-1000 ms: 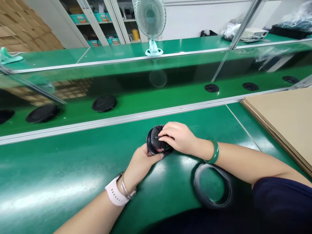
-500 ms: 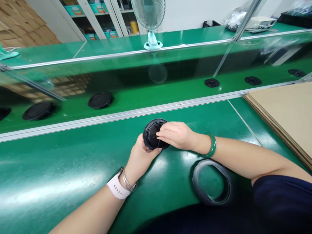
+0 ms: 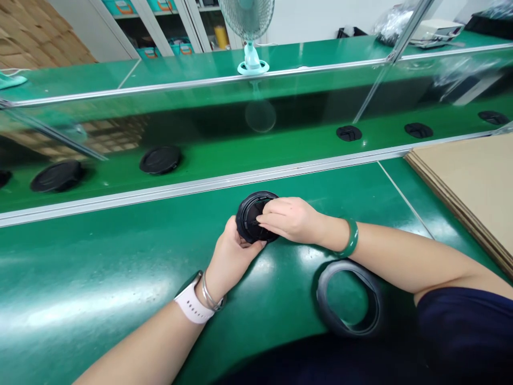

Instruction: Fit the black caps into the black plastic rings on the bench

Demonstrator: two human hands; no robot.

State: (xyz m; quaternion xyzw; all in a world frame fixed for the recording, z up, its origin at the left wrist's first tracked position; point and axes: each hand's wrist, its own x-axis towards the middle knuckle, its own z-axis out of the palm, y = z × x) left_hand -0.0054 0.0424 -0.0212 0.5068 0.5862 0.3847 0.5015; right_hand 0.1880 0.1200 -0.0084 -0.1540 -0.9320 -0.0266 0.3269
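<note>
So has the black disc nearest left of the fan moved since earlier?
Yes: the disc has moved left, farther from the fan.

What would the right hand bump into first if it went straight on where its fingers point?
The round black plastic-looking part held by the left hand. The pinched fingertips of the right hand seem to touch it now, though the depth is hard to judge.

Glossy green workbench [image 3: 112, 251] up front with white light glaring off it, pale grey cabinet [image 3: 96, 29] back left, plain white wall [image 3: 312, 21] behind.
</note>
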